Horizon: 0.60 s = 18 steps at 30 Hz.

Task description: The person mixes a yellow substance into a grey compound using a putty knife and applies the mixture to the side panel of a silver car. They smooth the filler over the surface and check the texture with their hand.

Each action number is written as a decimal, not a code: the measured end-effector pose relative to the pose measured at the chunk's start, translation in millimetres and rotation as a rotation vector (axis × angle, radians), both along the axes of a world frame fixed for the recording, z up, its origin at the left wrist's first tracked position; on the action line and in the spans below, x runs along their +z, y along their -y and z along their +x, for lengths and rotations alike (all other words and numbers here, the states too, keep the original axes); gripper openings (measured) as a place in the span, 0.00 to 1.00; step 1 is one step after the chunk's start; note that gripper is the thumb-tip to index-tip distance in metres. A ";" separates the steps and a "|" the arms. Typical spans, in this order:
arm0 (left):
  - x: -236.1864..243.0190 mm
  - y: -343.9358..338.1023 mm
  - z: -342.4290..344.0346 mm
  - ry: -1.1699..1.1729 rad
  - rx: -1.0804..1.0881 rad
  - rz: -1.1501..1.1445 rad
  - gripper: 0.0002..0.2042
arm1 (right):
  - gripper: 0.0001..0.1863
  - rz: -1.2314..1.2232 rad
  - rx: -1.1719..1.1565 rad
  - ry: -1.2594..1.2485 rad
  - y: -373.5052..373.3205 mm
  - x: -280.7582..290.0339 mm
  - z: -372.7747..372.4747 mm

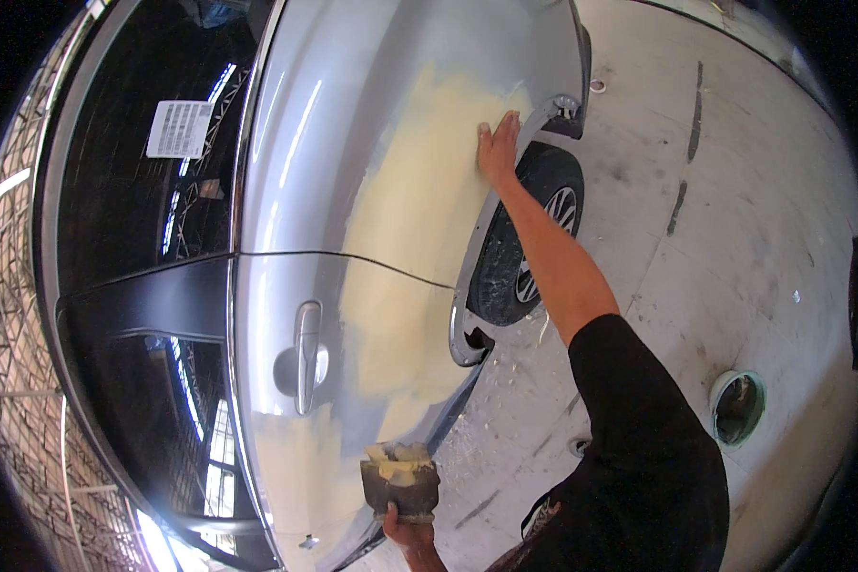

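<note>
Silver car panel (391,124), yellow filler patch (429,181)

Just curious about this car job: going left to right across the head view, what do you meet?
Window sticker → door handle → filler board in the left hand → right hand flat on the panel → wheel → floor drain.

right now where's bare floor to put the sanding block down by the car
The concrete floor right of the rear wheel is bare, out to the round floor drain. The strip under the sill is littered with filler scraps. The left hand holds the sanding block; the right hand lies flat on the filler patch.
</note>
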<state>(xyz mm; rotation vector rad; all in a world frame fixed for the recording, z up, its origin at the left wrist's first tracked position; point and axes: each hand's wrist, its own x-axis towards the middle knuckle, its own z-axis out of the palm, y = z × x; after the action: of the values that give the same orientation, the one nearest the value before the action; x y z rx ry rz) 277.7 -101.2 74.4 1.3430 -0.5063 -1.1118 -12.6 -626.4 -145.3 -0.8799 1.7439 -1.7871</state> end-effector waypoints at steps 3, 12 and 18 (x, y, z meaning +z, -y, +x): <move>2.4 7.9 -11.4 -0.001 0.035 0.001 0.31 | 0.41 -0.078 -0.004 -0.067 -44.2 9.3 55.5; 6.6 18.1 -19.3 0.017 0.017 0.007 0.30 | 0.44 0.016 0.349 -0.091 -212.8 35.3 198.8; 9.6 8.7 3.0 0.001 0.007 -0.017 0.30 | 0.43 0.040 0.402 -0.120 -245.7 26.1 217.6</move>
<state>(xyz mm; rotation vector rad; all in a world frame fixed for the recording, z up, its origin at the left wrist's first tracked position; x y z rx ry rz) 280.7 -110.0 84.0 1.3296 -0.5109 -1.0989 205.0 -380.7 -119.2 -1.2417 1.5317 -1.4574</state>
